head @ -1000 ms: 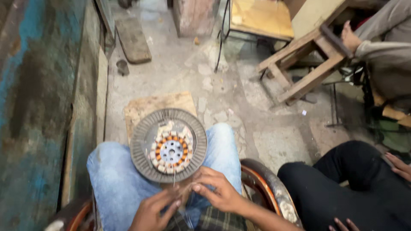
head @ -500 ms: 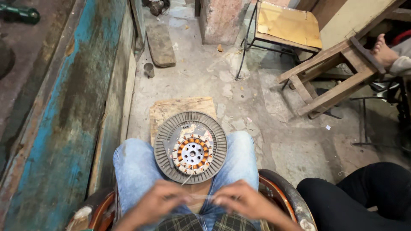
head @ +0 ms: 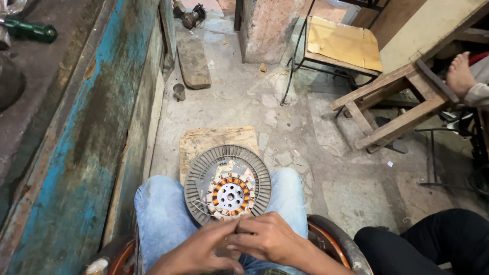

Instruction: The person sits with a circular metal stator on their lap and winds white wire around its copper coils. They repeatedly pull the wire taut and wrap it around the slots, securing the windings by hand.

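Both hands met at bottom centre: the left hand (head: 196, 250) and right hand (head: 265, 237) pinched together, seemingly on thin wire too fine to confirm. Just above them, a round grey finned motor stator with copper windings (head: 227, 184) rested on blue-jeaned knees (head: 163, 214). Keeping the strand taut and the disc steady seemed wise.
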